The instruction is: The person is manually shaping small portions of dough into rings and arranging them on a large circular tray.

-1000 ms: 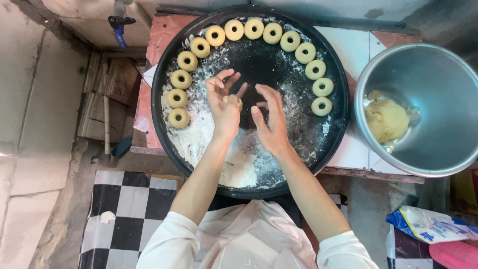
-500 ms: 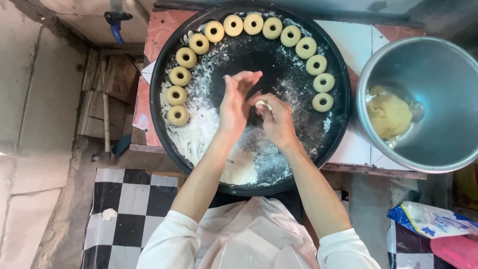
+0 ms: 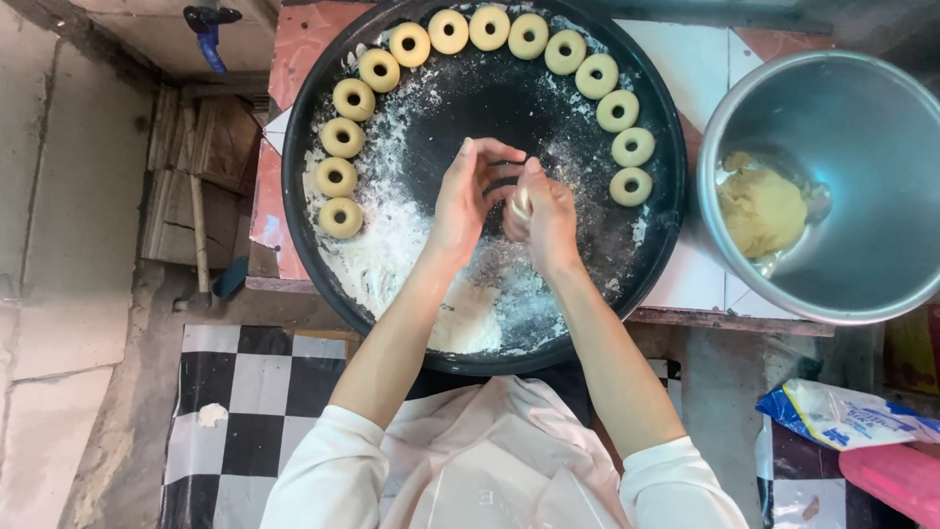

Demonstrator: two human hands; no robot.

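Over the middle of a large round black tray (image 3: 658,223), my left hand (image 3: 468,196) and my right hand (image 3: 544,217) are pressed together around a small pale piece of dough (image 3: 521,204). Most of the piece is hidden between my fingers. Several ring-shaped dough pieces (image 3: 488,27) line the tray's far rim in an arc, from the left side (image 3: 340,217) round to the right side (image 3: 630,186). White flour (image 3: 392,245) is scattered over the tray's near and left part.
A big metal bowl (image 3: 862,118) stands right of the tray with a lump of yellow dough (image 3: 760,210) inside. A blue-and-white bag (image 3: 850,416) and a pink container (image 3: 896,480) lie at lower right. Checkered floor (image 3: 240,382) shows below the table edge.
My hands went from spread apart with open fingers to closed together around the dough piece, staying over the tray's middle.
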